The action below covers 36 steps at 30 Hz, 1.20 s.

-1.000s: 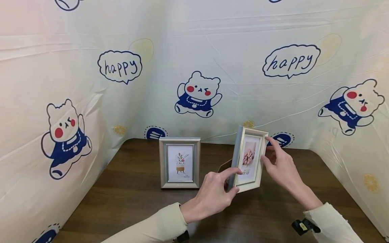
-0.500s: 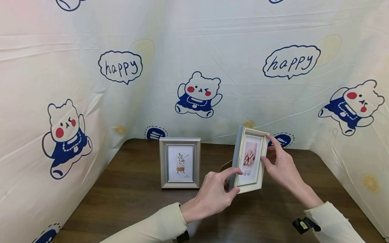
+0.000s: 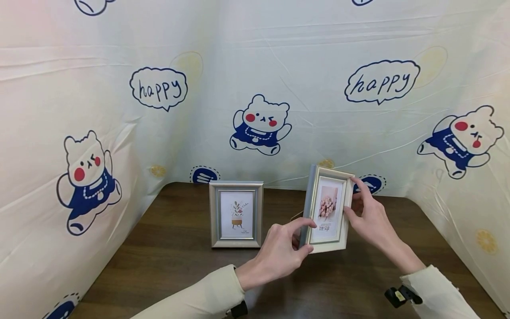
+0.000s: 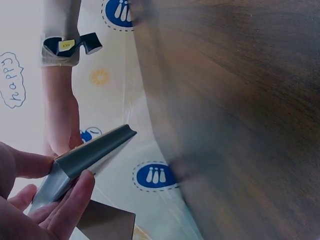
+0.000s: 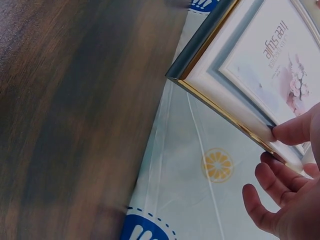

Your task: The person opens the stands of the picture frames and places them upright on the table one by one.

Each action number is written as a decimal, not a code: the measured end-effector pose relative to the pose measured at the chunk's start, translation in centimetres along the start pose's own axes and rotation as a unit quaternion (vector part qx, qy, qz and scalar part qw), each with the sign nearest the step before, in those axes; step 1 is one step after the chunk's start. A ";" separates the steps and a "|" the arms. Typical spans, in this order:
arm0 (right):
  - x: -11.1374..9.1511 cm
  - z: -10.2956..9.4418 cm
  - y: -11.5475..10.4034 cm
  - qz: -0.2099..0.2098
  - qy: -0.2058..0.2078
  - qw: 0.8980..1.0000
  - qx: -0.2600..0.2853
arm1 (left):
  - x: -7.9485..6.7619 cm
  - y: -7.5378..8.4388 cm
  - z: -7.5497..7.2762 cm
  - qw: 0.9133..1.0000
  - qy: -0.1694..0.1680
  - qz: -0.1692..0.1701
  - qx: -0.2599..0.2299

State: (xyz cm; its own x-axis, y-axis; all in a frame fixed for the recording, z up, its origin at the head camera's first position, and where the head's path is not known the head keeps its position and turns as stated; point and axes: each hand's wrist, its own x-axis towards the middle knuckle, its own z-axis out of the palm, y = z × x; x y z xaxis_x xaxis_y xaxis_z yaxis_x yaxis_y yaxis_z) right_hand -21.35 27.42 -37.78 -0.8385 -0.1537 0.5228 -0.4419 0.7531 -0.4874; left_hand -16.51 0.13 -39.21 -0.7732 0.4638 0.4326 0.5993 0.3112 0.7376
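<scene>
Both my hands hold a champagne-gold picture frame [image 3: 330,199] with a pink flower picture, tilted and turned partly leftward. At its lower left corner my left hand [image 3: 279,250] grips it, thumb at the bottom and index finger over the front. My right hand [image 3: 370,217] pinches the right edge; in the right wrist view its thumb lies on the front border of the frame [image 5: 210,70]. Behind the frame, the left wrist view shows a brown panel [image 4: 112,220] standing out from the back. A second picture frame [image 3: 213,212], with a potted-plant picture, stands upright on the left.
The dark wooden table [image 3: 167,270] carries the standing frame. A pale cloth backdrop [image 3: 318,57] with bears and "happy" bubbles rises behind and along both sides. A black wrist strap [image 3: 402,296] sits at the right sleeve.
The held frame has turned slightly to face more forward, and its right edge has shifted a little right with my right hand. Less of the panel behind shows. The standing frame has stayed put.
</scene>
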 end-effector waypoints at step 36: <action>-0.6 -0.1 0.4 -0.020 0.027 0.999 -0.008 | 0.3 -1.0 -0.4 0.999 -0.021 -0.027 0.016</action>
State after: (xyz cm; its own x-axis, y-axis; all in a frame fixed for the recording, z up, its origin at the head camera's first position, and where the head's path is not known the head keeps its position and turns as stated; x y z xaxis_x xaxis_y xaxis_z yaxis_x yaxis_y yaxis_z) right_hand -20.95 27.89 -38.20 -0.8023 -0.1496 0.5779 -0.4685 0.7577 -0.4544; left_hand -17.43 -0.31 -39.59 -0.7957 0.4799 0.3695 0.5635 0.3628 0.7422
